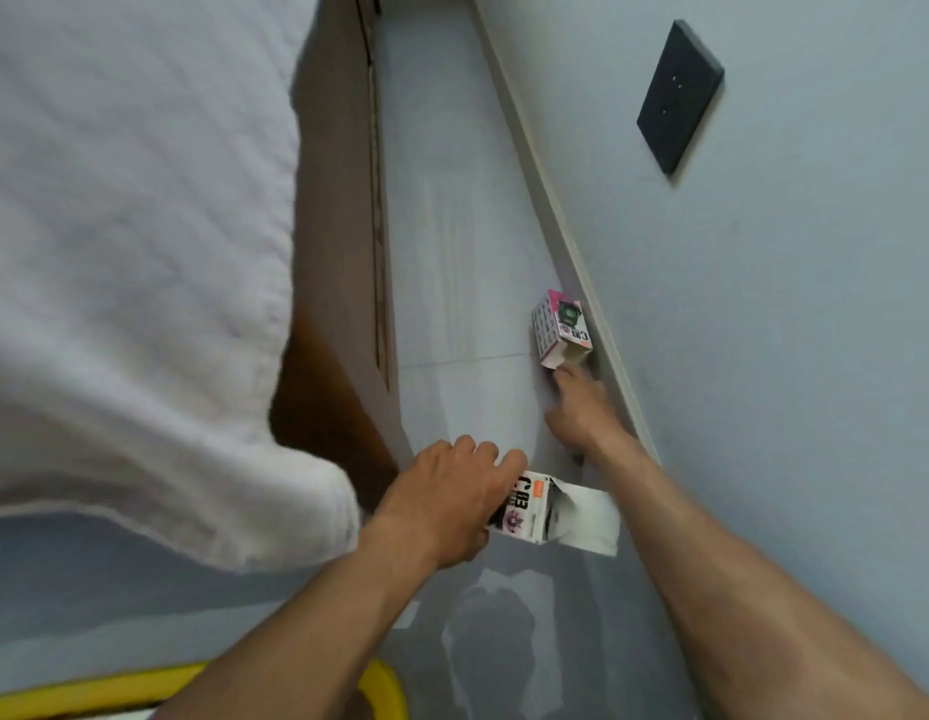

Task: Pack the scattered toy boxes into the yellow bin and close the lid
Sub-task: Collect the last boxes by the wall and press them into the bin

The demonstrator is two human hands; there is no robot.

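White quilted bedspread [130, 226]: fills the left side, its rounded corner hanging down over the floor.

Yellow bin [379, 683]: only a curved strip of its rim shows at the bottom edge, under the left forearm; its lid cannot be made out.

Brown bed frame [338, 304]: wooden side panel running up the picture between the bedspread and the floor.

Grey floor [452, 252]: a narrow strip between the bed frame and the wall.

Left hand [447, 501]: fingers curled over the top of a toy box [525, 511], gripping it just above the floor. The box is white with black print, and its end flap hangs open to the right.

Second toy box [561, 327]: white with pink trim, lying on the floor close against the baseboard, its near flap open.

Right hand [582, 407]: stretched toward the second toy box, fingertips at its open flap. Whether they touch or grip it cannot be told.

Baseboard [556, 210]: pale strip along the foot of the wall.

Wall [763, 356]: pale grey, on the right.

Black wall plate [680, 98]: fixed high on the wall.
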